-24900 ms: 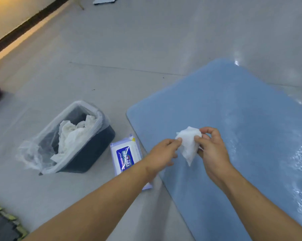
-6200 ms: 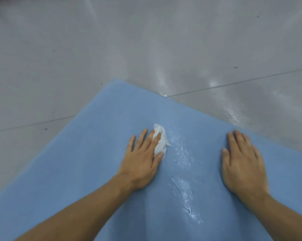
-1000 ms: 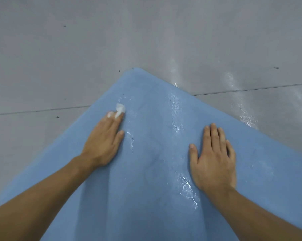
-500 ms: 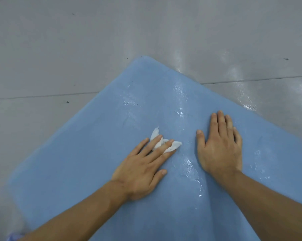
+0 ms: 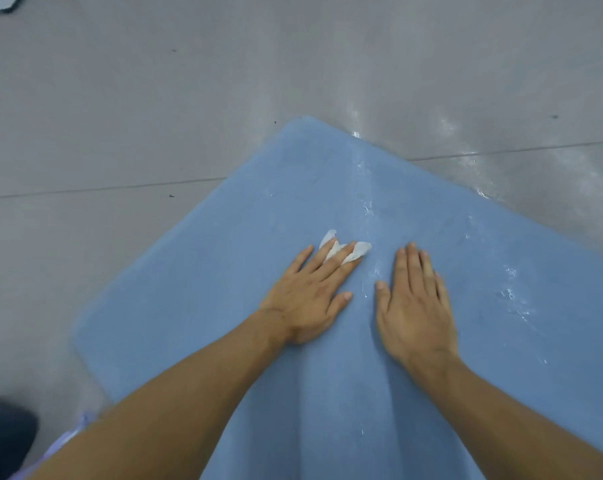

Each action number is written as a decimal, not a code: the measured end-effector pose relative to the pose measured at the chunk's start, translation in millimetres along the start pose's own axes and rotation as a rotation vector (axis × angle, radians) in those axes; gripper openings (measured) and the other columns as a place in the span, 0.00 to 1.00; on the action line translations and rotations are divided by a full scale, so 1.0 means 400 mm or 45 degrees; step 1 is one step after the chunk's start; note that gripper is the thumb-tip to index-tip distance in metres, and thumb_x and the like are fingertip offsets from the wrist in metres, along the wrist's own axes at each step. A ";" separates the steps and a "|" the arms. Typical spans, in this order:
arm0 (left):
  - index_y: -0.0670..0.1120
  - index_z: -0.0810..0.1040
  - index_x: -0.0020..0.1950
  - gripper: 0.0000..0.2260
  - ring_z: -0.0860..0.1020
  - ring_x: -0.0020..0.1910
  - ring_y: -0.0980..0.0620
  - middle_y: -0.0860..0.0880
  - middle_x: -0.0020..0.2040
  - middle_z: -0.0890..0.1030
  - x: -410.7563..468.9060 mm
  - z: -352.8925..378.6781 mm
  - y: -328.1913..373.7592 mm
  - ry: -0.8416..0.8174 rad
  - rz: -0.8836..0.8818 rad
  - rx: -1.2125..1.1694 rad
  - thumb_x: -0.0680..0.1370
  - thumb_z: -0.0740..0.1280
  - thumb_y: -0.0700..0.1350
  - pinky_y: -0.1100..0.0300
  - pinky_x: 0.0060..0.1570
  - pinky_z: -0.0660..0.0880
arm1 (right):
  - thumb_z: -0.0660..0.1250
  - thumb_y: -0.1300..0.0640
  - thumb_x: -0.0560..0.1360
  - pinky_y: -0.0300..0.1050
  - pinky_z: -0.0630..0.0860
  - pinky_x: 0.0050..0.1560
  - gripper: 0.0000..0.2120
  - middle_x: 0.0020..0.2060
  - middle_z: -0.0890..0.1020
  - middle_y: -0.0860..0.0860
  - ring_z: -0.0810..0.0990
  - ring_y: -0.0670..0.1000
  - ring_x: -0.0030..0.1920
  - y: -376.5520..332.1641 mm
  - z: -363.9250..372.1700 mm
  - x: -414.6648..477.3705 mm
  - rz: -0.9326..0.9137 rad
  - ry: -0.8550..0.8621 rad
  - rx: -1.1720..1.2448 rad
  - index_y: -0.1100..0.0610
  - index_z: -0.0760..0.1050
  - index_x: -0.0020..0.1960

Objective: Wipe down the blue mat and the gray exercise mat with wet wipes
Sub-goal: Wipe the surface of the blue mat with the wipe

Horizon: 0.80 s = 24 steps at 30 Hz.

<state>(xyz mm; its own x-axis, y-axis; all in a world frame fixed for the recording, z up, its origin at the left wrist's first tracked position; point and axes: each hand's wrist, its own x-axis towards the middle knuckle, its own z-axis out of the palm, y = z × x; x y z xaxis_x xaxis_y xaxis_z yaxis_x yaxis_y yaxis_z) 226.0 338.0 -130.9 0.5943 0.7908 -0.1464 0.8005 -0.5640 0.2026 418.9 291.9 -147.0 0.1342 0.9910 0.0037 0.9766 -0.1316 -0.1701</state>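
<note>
Soft blue rectangular mat (image 5: 379,393) lay flat on the glossy gray tiled floor (image 5: 137,116), its far corner pointing away. Wet streaks glinted along the middle and right side toward the far corner; the left side looked duller, probably not yet wiped. Crumpled white wet wipe (image 5: 341,249) sat mid-mat, pinned under the fingertips of the left hand (image 5: 310,296), which pressed down flat, fingers spread. Right hand (image 5: 414,306) lay just beside it, palm down, empty, bracing. Gray exercise mat not in view; judged still to do. Task roughly mid-way at best.
</note>
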 end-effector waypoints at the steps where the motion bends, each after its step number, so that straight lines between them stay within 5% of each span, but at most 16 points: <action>1: 0.57 0.37 0.84 0.29 0.37 0.83 0.54 0.58 0.85 0.43 0.003 -0.004 -0.020 0.014 -0.006 -0.013 0.86 0.47 0.57 0.53 0.81 0.40 | 0.43 0.44 0.83 0.52 0.51 0.81 0.34 0.83 0.57 0.56 0.54 0.54 0.83 -0.008 0.002 -0.024 -0.005 -0.004 -0.005 0.62 0.55 0.83; 7: 0.52 0.45 0.85 0.32 0.51 0.84 0.42 0.49 0.85 0.51 -0.084 -0.060 -0.332 0.122 -0.681 -0.094 0.83 0.46 0.59 0.48 0.80 0.51 | 0.43 0.42 0.85 0.49 0.46 0.81 0.33 0.84 0.55 0.53 0.51 0.52 0.84 -0.016 0.003 -0.084 -0.088 -0.008 -0.030 0.60 0.53 0.84; 11: 0.48 0.47 0.85 0.30 0.51 0.83 0.40 0.46 0.85 0.51 -0.146 -0.047 -0.416 0.138 -0.829 -0.061 0.86 0.50 0.56 0.45 0.80 0.51 | 0.44 0.43 0.84 0.50 0.46 0.82 0.33 0.84 0.53 0.53 0.49 0.51 0.84 -0.016 0.003 -0.078 -0.073 -0.007 -0.029 0.59 0.52 0.84; 16: 0.44 0.49 0.85 0.32 0.46 0.84 0.40 0.47 0.85 0.53 -0.114 -0.012 -0.233 0.198 -0.500 -0.136 0.84 0.48 0.56 0.50 0.82 0.44 | 0.45 0.43 0.84 0.51 0.47 0.81 0.33 0.84 0.54 0.53 0.50 0.52 0.84 -0.020 -0.001 -0.078 -0.079 0.009 -0.042 0.60 0.53 0.84; 20: 0.48 0.48 0.85 0.30 0.48 0.84 0.45 0.50 0.85 0.52 -0.143 0.014 -0.049 0.093 -0.231 -0.037 0.85 0.49 0.56 0.46 0.81 0.51 | 0.47 0.44 0.83 0.54 0.54 0.81 0.33 0.82 0.60 0.56 0.56 0.54 0.83 -0.027 0.001 -0.077 -0.087 0.058 -0.019 0.62 0.58 0.83; 24: 0.50 0.48 0.86 0.29 0.44 0.84 0.49 0.52 0.85 0.49 -0.208 0.046 0.074 0.012 -0.014 0.017 0.86 0.51 0.55 0.55 0.81 0.40 | 0.49 0.45 0.83 0.56 0.58 0.80 0.32 0.81 0.62 0.57 0.59 0.56 0.82 -0.018 0.002 -0.077 -0.085 0.087 -0.010 0.63 0.60 0.82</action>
<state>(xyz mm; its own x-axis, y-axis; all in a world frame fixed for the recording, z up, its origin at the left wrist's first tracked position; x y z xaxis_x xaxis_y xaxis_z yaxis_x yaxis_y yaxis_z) 201.7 251.1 -130.6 0.5846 0.7993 -0.1392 0.8081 -0.5582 0.1883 407.5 262.4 -146.8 0.0797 0.9935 0.0818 0.9850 -0.0659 -0.1597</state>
